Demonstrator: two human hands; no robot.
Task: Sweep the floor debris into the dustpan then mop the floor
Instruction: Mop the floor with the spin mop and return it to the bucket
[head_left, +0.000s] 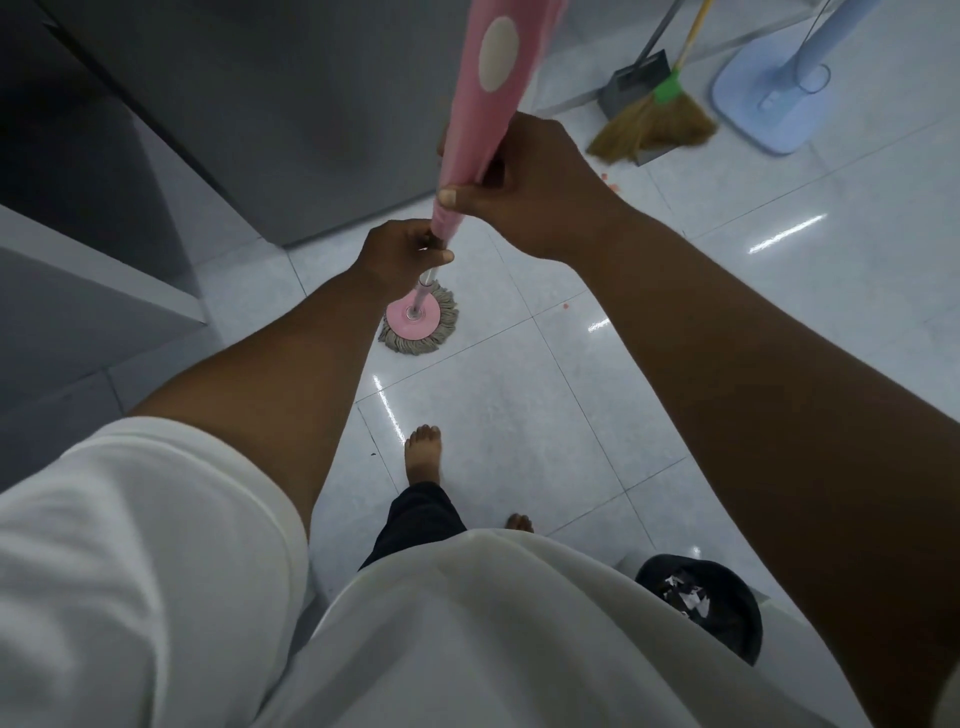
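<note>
Your left hand (400, 254) is wrapped around the lower pink mop handle (470, 130), above the mop head (418, 325) resting on the tiled floor (519, 405). Your right hand (524, 182) clasps it higher. Far right, the broom (654, 122) leans against the dustpan (634, 83).

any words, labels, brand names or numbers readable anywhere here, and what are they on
None can be read.
Mop handle: a plain cream oval on the pink grip, no lettering.
Blue stand base: faint marks, too blurred to read.
Dustpan and broom: no label shows.
Black bin: white paper scraps inside, no legible print.
</note>
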